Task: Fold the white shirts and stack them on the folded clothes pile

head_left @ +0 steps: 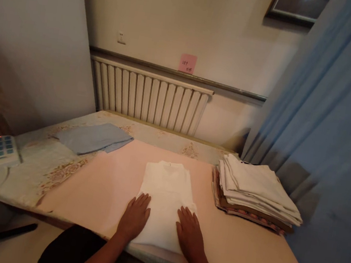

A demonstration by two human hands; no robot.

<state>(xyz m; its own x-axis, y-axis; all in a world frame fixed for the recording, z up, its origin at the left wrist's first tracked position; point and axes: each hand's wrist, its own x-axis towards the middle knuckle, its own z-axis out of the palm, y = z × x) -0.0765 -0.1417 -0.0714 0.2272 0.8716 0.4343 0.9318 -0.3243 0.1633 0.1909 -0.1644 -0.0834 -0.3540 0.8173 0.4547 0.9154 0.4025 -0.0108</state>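
A white garment, which looks like a folded shirt, lies flat in front of me with its neckline pointing away. My left hand rests palm down on its left edge, fingers stretched out. On the right edge, my right hand lies flat in the same way, its fingers also straight. Neither hand grips the cloth. Beneath the shirt is a pink sheet spread over the table.
To the right stands a stack of folded clothes, near a blue curtain. A blue-grey folded cloth lies at the back left. A white power strip with a cord sits at the left edge. Behind the table is a radiator.
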